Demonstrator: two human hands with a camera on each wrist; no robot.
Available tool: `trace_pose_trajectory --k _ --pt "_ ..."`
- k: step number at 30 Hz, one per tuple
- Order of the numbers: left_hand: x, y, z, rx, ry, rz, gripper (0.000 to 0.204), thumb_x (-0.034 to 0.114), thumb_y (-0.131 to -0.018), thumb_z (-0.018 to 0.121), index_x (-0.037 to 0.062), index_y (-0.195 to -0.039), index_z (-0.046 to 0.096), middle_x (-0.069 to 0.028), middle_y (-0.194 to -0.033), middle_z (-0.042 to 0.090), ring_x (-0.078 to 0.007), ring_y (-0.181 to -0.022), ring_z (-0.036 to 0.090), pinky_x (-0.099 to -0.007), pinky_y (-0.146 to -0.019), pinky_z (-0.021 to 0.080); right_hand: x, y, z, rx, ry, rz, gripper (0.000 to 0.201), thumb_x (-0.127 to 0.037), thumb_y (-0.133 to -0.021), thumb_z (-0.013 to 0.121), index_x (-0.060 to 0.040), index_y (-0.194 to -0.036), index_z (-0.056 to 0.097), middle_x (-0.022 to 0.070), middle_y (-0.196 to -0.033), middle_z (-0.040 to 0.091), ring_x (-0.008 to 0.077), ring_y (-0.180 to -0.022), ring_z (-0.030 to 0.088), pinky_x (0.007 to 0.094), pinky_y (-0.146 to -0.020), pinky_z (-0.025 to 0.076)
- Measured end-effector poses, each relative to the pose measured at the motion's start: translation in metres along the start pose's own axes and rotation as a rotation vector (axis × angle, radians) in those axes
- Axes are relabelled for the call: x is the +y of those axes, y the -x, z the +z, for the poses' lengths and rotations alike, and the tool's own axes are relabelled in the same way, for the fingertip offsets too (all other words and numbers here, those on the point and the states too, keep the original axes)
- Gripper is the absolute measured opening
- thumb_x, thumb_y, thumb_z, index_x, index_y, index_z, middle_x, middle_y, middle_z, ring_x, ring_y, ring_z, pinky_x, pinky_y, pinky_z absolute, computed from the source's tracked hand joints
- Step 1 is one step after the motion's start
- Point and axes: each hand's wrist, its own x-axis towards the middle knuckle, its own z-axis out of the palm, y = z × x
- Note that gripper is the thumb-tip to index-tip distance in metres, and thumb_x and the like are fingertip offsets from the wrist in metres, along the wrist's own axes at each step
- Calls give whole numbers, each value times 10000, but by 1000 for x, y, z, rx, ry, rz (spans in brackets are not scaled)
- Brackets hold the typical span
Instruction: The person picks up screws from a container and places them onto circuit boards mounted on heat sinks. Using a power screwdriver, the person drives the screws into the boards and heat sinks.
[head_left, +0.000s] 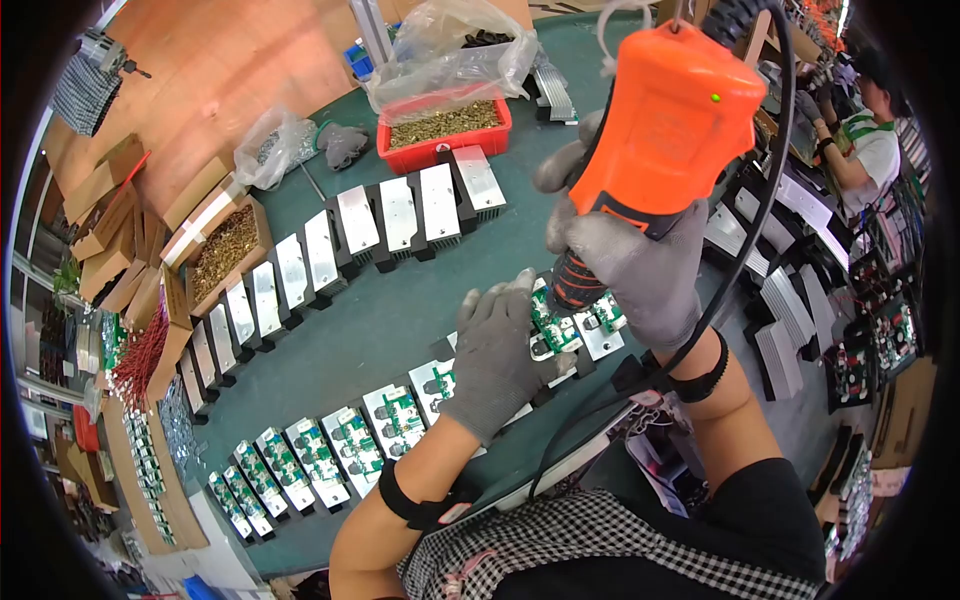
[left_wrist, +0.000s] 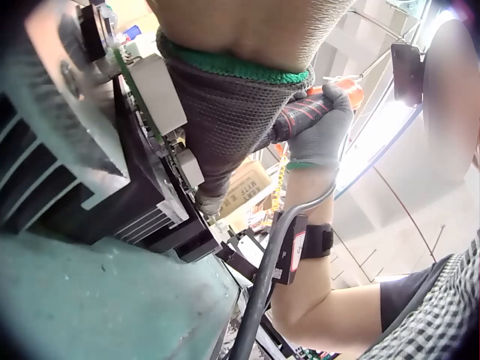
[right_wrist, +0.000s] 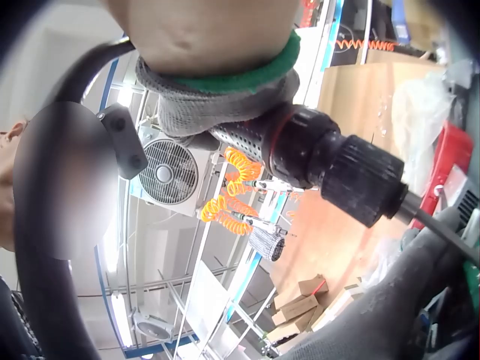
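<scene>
My gloved right hand [head_left: 655, 260] grips an orange and black electric screwdriver [head_left: 670, 120], its black nose pointing down over a green circuit board [head_left: 552, 332]. The board lies on a silver heat sink. In the right wrist view, the steel bit [right_wrist: 435, 227] reaches down from the chuck [right_wrist: 364, 180] beside the fingers of the other glove. My left hand [head_left: 490, 350], in a grey glove, rests with extended fingers at that board's left side. Another heat sink with a board [head_left: 604, 325] stands just right of the screwdriver's nose.
Heat sinks with boards [head_left: 350, 450] line the near side of the green table [head_left: 350, 365]; bare ones [head_left: 357, 218] curve along the far side. Beyond stand a red tray [head_left: 440, 152] and a carton [head_left: 265, 225] of brass-coloured screws. A black cable [head_left: 765, 215] hangs by my right arm. Another person [head_left: 865, 150] works at right.
</scene>
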Motion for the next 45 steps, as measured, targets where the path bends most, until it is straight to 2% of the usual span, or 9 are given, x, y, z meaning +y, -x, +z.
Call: trace_pose_trajectory --k 4,10,15,19,22,25,34,42,45 --pt "-2 0 3 88 25 34 995 556 -643 763 -31 -1348 380 -203 -1186 547 -321 -1212 482 -494 -1103 237 -1 -2 -3 -11 7 -58 542 28 -689 563 13 -1216 431 204 -983 623 179 -701 630 295 -610 529" --pt "13 -9 -16 114 47 87 936 390 -660 778 0 -1387 336 -168 -1223 537 -295 -1235 456 -476 -1115 208 -31 -3 -8 23 50 -138 573 -91 -721 573 21 -1259 410 231 -1063 591 187 -687 625 306 -612 534" --pt "11 -6 -11 52 38 69 992 470 -662 775 -12 -1400 319 -179 -1216 542 -300 -1249 454 -483 -1117 203 -23 0 -9 11 73 -91 572 -83 -706 585 14 -1245 419 224 -1055 590 186 -667 622 309 -600 535" --pt "5 -4 -3 41 18 50 1019 528 -673 760 -28 -1400 313 -187 -1200 551 -304 -1244 465 -479 -1116 205 -13 1 -2 94 -144 -53 425 87 -635 573 46 -1057 543 140 -930 663 120 -658 619 257 -593 515" --pt "3 -4 0 15 59 24 1017 526 -671 763 -28 -1398 317 -187 -1183 558 -306 -1231 477 -476 -1116 208 -8 1 -4 67 -75 -27 430 89 -630 576 46 -1057 543 138 -932 662 115 -654 614 260 -588 511" --pt "0 -5 5 46 85 33 1014 523 -669 765 -29 -1395 321 -187 -1169 563 -307 -1220 487 -476 -1112 221 -4 -1 -7 17 42 -22 566 -78 -693 584 4 -1230 426 216 -1033 599 189 -635 621 326 -580 540" --pt "1 -6 5 58 96 35 999 451 -639 806 -35 -1375 337 -203 -1199 543 -333 -1217 474 -474 -1095 270 -1 -1 -9 -28 69 -7 588 -108 -701 650 -9 -1239 434 192 -1020 608 179 -661 624 288 -614 515" --pt "-3 -3 9 59 83 54 1017 541 -640 771 -38 -1364 353 -210 -1193 542 -350 -1213 468 -458 -1083 292 -1 1 -6 -1 36 23 583 -85 -687 641 -20 -1231 442 188 -1022 613 185 -664 622 300 -612 507" --pt "-3 -2 6 70 99 59 1023 552 -638 770 -38 -1364 354 -212 -1188 542 -352 -1210 468 -456 -1080 299 -8 3 -3 32 -33 24 388 22 -659 605 -8 -1043 556 81 -929 636 103 -684 579 257 -615 478"
